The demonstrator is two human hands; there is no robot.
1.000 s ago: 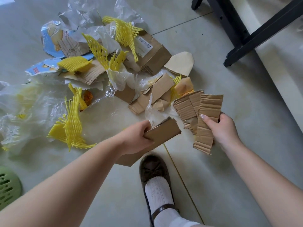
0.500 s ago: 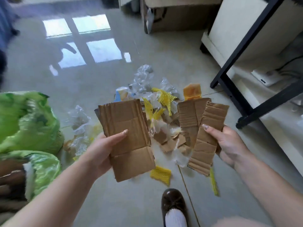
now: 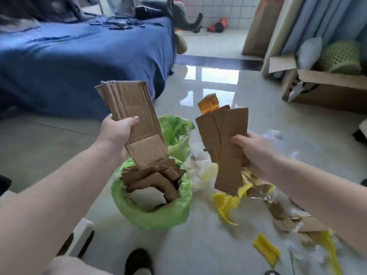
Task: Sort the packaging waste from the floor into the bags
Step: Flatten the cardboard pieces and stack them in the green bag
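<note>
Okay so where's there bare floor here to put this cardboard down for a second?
Bare floor lies left of the green bag, toward the blue bed, and beyond the far green bag toward the cardboard box. Crowded: right of the bag, yellow foam netting, plastic film and cardboard scraps.

Your left hand (image 3: 117, 129) holds a cardboard sheet (image 3: 132, 120) directly above the near bag (image 3: 153, 213), which stands on the floor (image 3: 278, 139) with cardboard pieces (image 3: 155, 179) in it; a second bag (image 3: 176, 132) sits just behind. Your right hand (image 3: 252, 150) holds cardboard strips (image 3: 224, 147) to the right, over loose waste (image 3: 258, 195) on the floor, with the bed (image 3: 79, 62) behind left and an open box (image 3: 325, 88) behind right
</note>
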